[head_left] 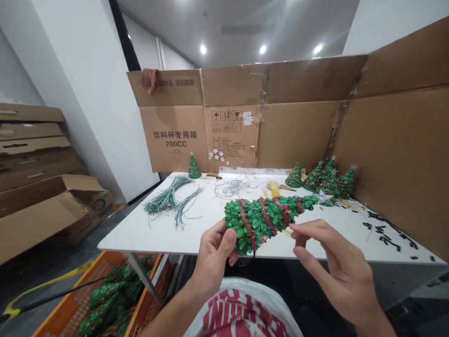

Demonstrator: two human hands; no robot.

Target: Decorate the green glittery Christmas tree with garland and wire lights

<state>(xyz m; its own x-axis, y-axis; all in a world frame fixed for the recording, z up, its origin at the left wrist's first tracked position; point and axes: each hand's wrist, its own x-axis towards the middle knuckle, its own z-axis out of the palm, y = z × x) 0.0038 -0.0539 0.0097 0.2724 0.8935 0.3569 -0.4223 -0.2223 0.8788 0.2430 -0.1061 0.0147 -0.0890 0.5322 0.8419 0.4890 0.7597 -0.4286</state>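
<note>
A green tinsel cone tree [266,220], banded with red garland, is being held sideways above the near edge of the table [140,234], its narrow end pointing right. A silver star [324,197] is seen at that tip, though whether it is attached cannot be told. The tree is judged light and fairly soft, its tinsel easily crushed, so the thick base end looks the safest place to take hold. That end is clamped by the left hand [213,248], thumb on top, forearm rising from the lower edge of the view. The right hand [336,267] is kept open and apart from the left, its fingers [308,227] extended toward the tree; whether contact is made cannot be told. Along the far edge, more small trees [329,180] are grouped toward the right corner and another small tree [194,167] stands toward the left, while green wire bundles [168,199], a silver wire tangle [233,186] and yellow strands [273,189] are laid between. Over the cardboard sheet [228,121], a co-worker's hand [150,80] is hooked
</note>
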